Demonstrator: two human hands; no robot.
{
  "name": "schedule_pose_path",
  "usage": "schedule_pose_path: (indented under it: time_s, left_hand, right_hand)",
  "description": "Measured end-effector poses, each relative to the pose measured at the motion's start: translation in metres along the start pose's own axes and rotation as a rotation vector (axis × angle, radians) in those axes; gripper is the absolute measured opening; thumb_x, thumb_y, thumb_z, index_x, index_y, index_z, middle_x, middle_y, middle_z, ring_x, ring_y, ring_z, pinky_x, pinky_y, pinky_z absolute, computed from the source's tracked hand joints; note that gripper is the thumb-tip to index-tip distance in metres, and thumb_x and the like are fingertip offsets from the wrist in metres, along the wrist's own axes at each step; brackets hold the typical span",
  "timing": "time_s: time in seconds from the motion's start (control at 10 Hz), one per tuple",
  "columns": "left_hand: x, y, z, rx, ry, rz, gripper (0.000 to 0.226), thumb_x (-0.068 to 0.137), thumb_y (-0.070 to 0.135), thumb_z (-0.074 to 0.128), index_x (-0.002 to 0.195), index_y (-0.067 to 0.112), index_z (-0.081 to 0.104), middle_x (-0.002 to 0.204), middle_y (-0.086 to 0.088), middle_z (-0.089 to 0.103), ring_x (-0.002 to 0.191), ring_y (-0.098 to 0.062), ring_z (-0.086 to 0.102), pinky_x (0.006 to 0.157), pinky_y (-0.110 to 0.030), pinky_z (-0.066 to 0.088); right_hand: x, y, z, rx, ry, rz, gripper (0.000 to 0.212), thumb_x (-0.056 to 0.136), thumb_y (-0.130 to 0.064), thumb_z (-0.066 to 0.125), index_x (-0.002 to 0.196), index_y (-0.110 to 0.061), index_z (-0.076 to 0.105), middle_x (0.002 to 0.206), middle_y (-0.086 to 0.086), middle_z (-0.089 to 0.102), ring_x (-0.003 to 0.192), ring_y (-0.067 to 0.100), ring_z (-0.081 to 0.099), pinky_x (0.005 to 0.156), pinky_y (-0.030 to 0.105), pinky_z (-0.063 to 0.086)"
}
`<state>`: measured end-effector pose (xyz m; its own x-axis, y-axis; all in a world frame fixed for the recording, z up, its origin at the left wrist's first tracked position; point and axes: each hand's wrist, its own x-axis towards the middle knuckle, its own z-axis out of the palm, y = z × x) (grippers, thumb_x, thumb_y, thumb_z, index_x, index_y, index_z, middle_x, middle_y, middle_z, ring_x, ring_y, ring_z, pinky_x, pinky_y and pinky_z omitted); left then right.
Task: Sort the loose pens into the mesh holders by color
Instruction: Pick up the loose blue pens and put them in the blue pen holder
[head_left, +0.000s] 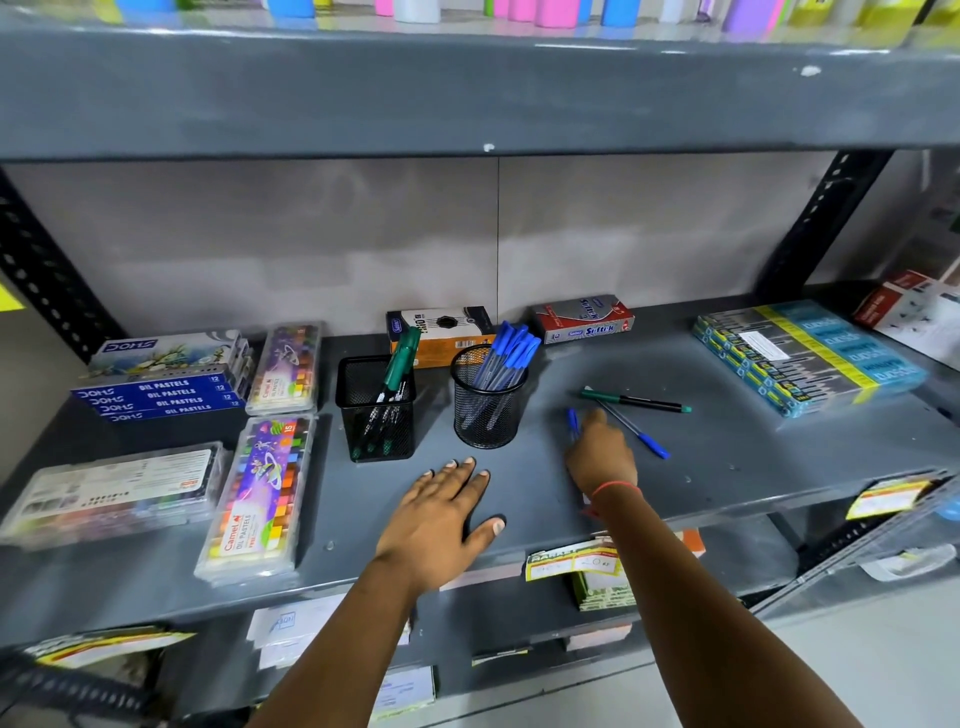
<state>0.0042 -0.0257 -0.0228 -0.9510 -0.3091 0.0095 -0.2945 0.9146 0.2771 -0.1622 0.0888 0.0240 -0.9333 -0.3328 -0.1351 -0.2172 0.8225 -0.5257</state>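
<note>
A square black mesh holder (375, 415) stands on the grey shelf (727, 457) and holds green-capped pens. To its right a round black mesh holder (487, 410) is packed with several blue pens. Loose on the shelf lie a green pen (636, 401) and, crossing under it, a blue pen (636, 430). My right hand (602, 457) is closed around another blue pen (573, 422), whose blue end sticks up past my fingers. My left hand (447, 519) rests flat on the shelf in front of the holders, fingers spread, holding nothing.
Oil pastel boxes (166, 384) and crayon cases (260, 493) fill the shelf's left part. Two pen cartons (441, 332) stand against the back wall. A wrapped stack of pencil boxes (805, 353) lies at the right. An upper shelf (467, 83) hangs overhead.
</note>
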Motion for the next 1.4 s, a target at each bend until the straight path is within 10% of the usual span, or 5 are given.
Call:
schedule_pose_path:
  time_s: [0.4, 0.8, 1.0, 1.2, 1.4]
  left_hand:
    - [-0.001, 0.001, -0.001, 0.001, 0.028, -0.003, 0.064, 0.090, 0.058, 0.030, 0.144, 0.026, 0.017, 0.157, 0.001, 0.013, 0.143, -0.015, 0.008, 0.115, -0.029, -0.002]
    - [-0.001, 0.001, 0.000, -0.003, 0.026, 0.000, 0.064, 0.091, 0.056, 0.032, 0.143, 0.023, 0.018, 0.157, -0.001, 0.015, 0.143, -0.016, 0.008, 0.115, -0.029, -0.003]
    - [-0.001, 0.000, 0.002, -0.008, 0.036, 0.003, 0.064, 0.090, 0.057, 0.031, 0.143, 0.024, 0.018, 0.156, -0.001, 0.015, 0.143, -0.016, 0.009, 0.114, -0.028, -0.003]
    - [0.000, -0.001, 0.004, -0.014, 0.041, 0.005, 0.063, 0.090, 0.057, 0.032, 0.143, 0.024, 0.019, 0.156, 0.000, 0.016, 0.143, -0.015, 0.010, 0.114, -0.027, -0.003]
    - [0.000, 0.000, 0.002, -0.007, 0.032, 0.006, 0.063, 0.091, 0.057, 0.031, 0.143, 0.024, 0.018, 0.156, -0.001, 0.015, 0.143, -0.015, 0.009, 0.114, -0.028, -0.002]
  right_hand:
    - [0.012, -0.072, -0.039, 1.131, 0.321, -0.076, 0.031, 0.083, -0.003, 0.056, 0.064, -0.024, 0.043, 0.065, 0.005, 0.055, 0.054, 0.016, 0.054, 0.066, 0.036, 0.048]
    - [0.012, -0.067, -0.002, 0.549, 0.116, -0.187, 0.021, 0.080, -0.025, 0.069, 0.075, -0.013, 0.053, 0.064, -0.004, 0.051, 0.068, 0.018, 0.050, 0.066, 0.024, 0.035]
    - [0.027, -0.028, -0.019, 0.123, 0.337, 0.004, 0.036, 0.094, -0.033, 0.045, 0.111, -0.004, 0.059, 0.116, 0.025, 0.061, 0.111, 0.040, 0.054, 0.091, 0.045, 0.044]
    - [0.022, 0.030, -0.013, -0.374, 0.214, 0.203, 0.037, 0.092, -0.014, 0.038, 0.125, -0.007, 0.051, 0.135, 0.016, 0.047, 0.125, 0.034, 0.037, 0.104, 0.046, 0.028]
    - [0.017, 0.029, -0.010, -0.333, 0.216, 0.154, 0.036, 0.088, -0.010, 0.038, 0.121, -0.006, 0.051, 0.129, 0.018, 0.054, 0.123, 0.034, 0.043, 0.100, 0.045, 0.034]
